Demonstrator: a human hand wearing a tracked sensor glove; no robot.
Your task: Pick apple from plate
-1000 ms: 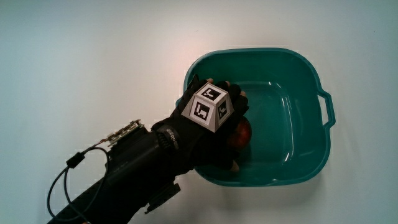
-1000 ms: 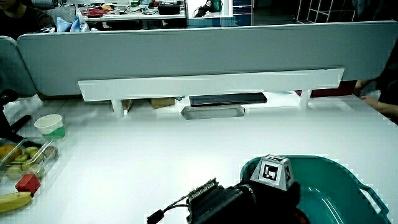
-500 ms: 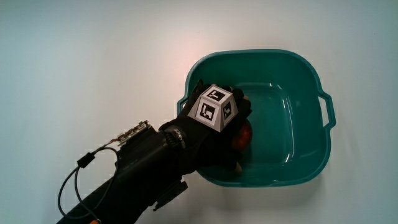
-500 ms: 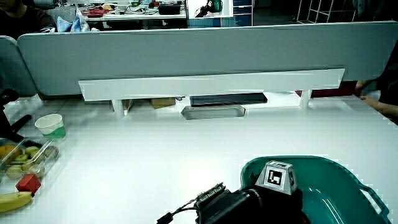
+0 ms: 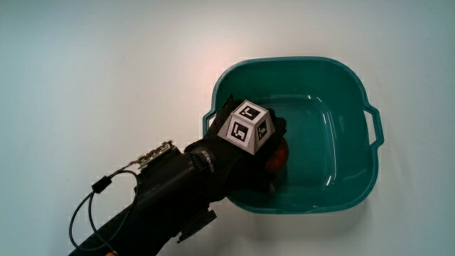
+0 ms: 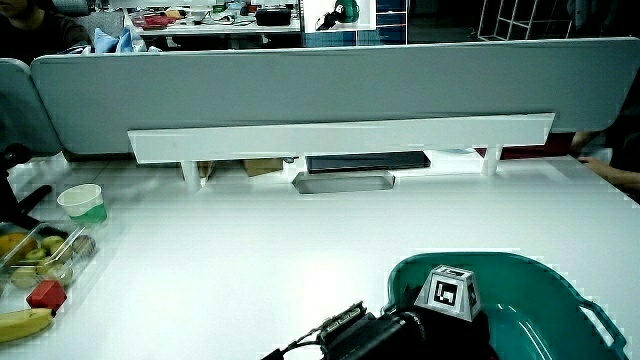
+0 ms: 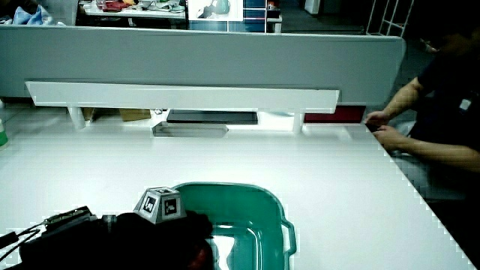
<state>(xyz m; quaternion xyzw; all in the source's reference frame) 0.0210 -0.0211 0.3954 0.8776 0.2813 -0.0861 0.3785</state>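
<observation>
A teal basin (image 5: pixel 355 92) with side handles stands on the white table. A red apple (image 5: pixel 280 156) lies inside it, near the wall closest to the person. The gloved hand (image 5: pixel 264 144) reaches over that wall and covers the apple, its fingers curled around it, so only a red sliver shows past the glove. The patterned cube (image 5: pixel 247 126) sits on the hand's back. In both side views the hand (image 6: pixel 440 322) (image 7: pixel 161 225) lies low in the basin (image 6: pixel 545 268) (image 7: pixel 251 192), and the apple is hidden.
In a side view, a paper cup (image 6: pixel 81 203), a clear box of fruit (image 6: pixel 42 256), a red block (image 6: pixel 45 294) and a banana (image 6: pixel 20 323) sit at the table's edge. A grey tray (image 6: pixel 343 180) lies under the low partition (image 6: pixel 330 80).
The hand and forearm have slid a little deeper into the basin and closed lower over the apple. Less of the apple shows now. The basin has stayed put.
</observation>
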